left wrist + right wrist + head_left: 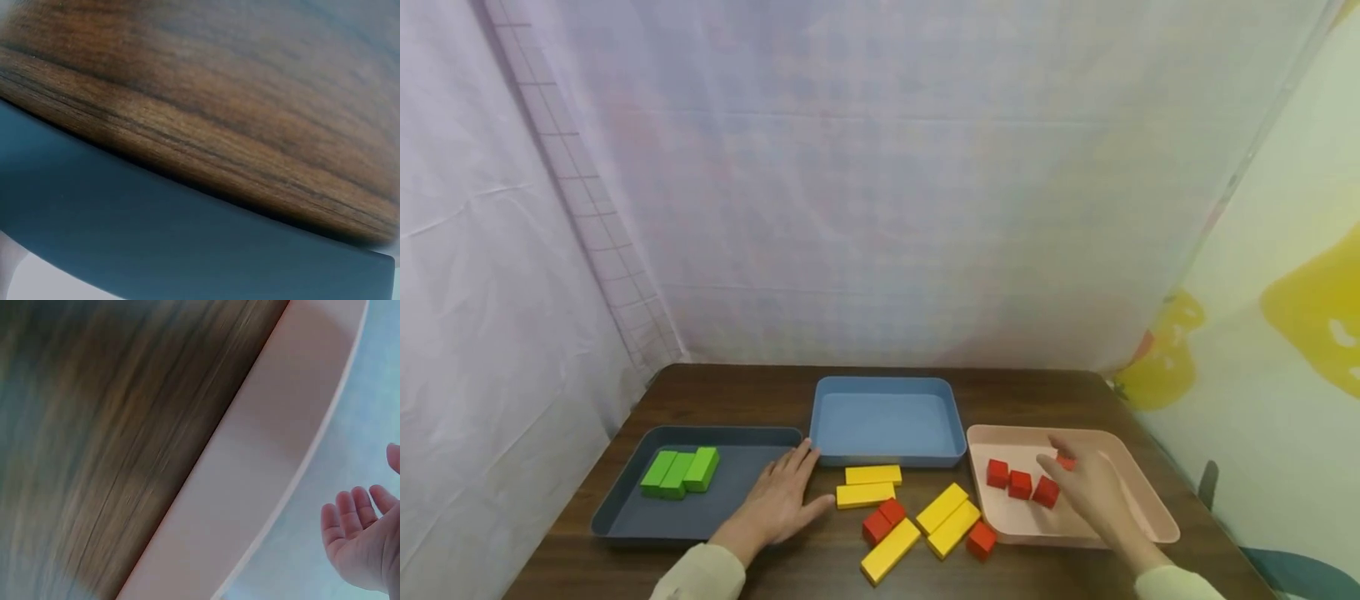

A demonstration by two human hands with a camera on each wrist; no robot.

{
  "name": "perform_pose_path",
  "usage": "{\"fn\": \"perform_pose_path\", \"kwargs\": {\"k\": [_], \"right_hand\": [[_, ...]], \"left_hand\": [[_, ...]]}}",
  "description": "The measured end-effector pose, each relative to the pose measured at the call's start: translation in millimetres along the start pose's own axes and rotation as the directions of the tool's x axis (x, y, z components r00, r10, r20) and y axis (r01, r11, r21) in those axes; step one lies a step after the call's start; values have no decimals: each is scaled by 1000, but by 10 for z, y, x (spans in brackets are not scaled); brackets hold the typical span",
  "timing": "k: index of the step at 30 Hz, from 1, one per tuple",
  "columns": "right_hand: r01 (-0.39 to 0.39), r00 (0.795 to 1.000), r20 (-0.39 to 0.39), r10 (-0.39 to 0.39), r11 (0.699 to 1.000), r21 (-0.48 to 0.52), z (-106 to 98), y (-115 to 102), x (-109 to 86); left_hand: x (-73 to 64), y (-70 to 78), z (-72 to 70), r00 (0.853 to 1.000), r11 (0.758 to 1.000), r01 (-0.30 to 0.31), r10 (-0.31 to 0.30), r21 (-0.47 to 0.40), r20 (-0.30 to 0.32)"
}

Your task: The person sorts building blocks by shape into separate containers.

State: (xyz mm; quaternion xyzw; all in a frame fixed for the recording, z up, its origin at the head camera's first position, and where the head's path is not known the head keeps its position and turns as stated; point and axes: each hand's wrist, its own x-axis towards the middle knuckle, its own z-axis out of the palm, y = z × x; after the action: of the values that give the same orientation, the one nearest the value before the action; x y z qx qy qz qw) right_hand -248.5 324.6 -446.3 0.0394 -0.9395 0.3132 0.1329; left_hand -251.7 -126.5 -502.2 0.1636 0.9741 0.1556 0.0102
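Greens [677, 477] are set left of blue tray [883, 421], some reds [1019, 484] right; by colour, seemingly. Left hand [778, 498] and right hand [1096, 487] are loosely spread; nothing pinched.

**Soft light on the head cam, wrist cams kinda murky**

Head view's lit pretty evenly but a bit hazy; can't tell where the light comes from. Beyond both hands the curtain [880, 208] looks pale and washed out, lilac-ish on the left hand [778, 500] side, yellow-green past the right hand [1093, 493]. The table [820, 575] around them is way darker. Right hand's slightly soft.

Left wrist: table grain's decent near the dark tray [156, 212], with black shadow along its edge, then mushes into bluish haze farther out.

Right wrist: table smears into streaks, worst away from the hand. Faint shadow on the pink tray [237, 462], pale blue washout around the fingers [350, 519].
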Motion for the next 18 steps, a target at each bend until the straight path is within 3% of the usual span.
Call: {"fn": "perform_pose_path", "kwargs": {"k": [9,13,18], "right_hand": [[34,999,21,-35,999,31,102,-398,-342],[26,997,71,-30,998,58,174,-545,-500],[-30,981,193,1,989,146,243,-636,-702]], "left_hand": [[5,13,4,1000,997,-2,4,75,-19],[3,11,0,1000,997,-3,4,80,-11],[-1,6,-4,1000,997,7,-7,80,-1]]}}
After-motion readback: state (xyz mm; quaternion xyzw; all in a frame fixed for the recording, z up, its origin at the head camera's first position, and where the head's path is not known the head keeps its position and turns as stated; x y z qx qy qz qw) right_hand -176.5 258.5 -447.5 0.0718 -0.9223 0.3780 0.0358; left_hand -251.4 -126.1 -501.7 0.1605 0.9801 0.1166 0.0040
